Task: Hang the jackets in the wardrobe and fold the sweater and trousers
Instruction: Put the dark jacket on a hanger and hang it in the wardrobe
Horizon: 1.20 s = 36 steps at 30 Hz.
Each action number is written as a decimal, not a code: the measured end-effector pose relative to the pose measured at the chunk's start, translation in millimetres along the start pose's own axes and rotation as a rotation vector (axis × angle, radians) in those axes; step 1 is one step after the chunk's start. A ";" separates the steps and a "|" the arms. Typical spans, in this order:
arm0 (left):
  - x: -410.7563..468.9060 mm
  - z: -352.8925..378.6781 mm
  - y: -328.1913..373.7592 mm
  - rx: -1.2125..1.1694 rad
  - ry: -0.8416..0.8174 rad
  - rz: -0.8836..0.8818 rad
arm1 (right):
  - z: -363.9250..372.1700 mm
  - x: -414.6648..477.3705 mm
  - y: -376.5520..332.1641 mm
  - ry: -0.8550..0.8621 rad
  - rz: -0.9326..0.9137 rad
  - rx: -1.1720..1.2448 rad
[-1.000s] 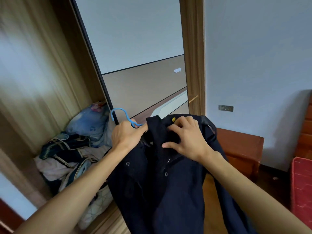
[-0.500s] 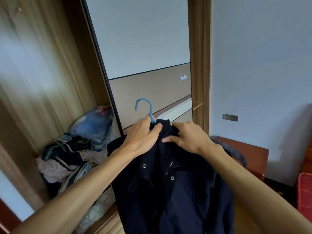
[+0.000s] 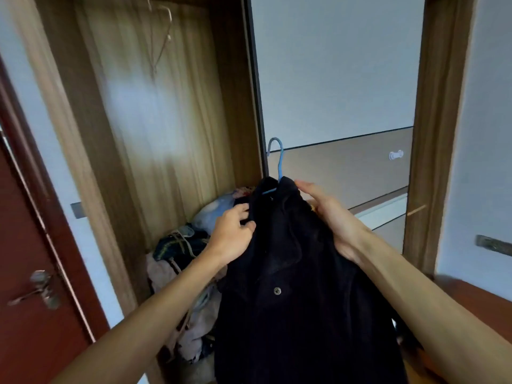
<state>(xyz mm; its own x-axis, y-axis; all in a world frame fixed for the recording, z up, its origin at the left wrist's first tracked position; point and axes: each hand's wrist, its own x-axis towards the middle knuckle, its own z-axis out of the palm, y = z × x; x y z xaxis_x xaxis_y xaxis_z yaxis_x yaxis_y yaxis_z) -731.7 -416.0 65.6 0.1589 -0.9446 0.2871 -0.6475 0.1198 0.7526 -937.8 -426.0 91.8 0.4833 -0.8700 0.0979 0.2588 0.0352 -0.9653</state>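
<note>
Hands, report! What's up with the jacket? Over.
Left hand pinches dark jacket; right hand flat against its shoulder. Jacket on blue hanger, not yet hung. Clothes pile below.

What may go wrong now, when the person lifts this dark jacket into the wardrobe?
The left hand pinches only cloth of the jacket and the right hand rests flat on it, so the blue hanger might slip out. The hem may also snag on the heap of clothes.

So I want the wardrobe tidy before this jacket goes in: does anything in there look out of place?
Yes. A heap of clothes lies crumpled on the floor of the wardrobe, neither hung nor folded, while a wire hanger near the top hangs empty. The dark jacket on its blue hanger looks fine.
</note>
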 end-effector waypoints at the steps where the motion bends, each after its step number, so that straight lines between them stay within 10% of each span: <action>1: 10.6 -7.3 -2.3 -0.062 0.022 -0.023 | 11.9 14.2 -1.6 -0.016 -0.016 -0.017; 9: 75.5 -100.0 2.7 -0.220 0.195 -0.036 | 97.1 109.1 -46.3 -0.020 -0.220 -0.392; 36: 361.1 -379.4 79.6 -0.110 0.870 0.218 | 307.6 429.9 -297.2 -0.070 -0.791 -0.345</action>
<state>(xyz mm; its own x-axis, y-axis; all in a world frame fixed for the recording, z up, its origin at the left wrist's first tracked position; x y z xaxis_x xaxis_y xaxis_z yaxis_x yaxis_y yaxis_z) -443.1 -631.7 454.0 0.5773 -0.3381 0.7432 -0.6616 0.3397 0.6685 -549.7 -659.2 495.2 0.3216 -0.5436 0.7753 0.2781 -0.7285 -0.6261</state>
